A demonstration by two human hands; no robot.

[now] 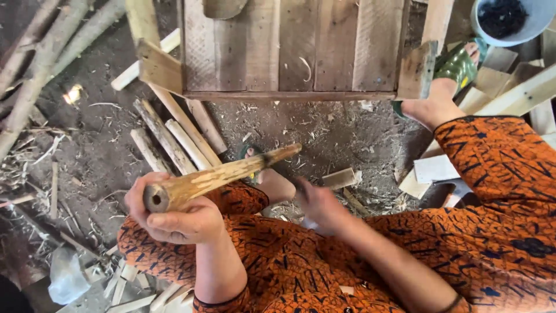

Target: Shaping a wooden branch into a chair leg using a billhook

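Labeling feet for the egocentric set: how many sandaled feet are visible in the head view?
2. One sandaled foot at upper right beside the wooden pallet; the other foot mid-frame, partly behind the wooden stick held in the left hand.

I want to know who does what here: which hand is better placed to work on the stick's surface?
Probably the right hand: it looks free, low beside the knee. The left hand is wrapped around the thick end of the pale brown wooden stick.
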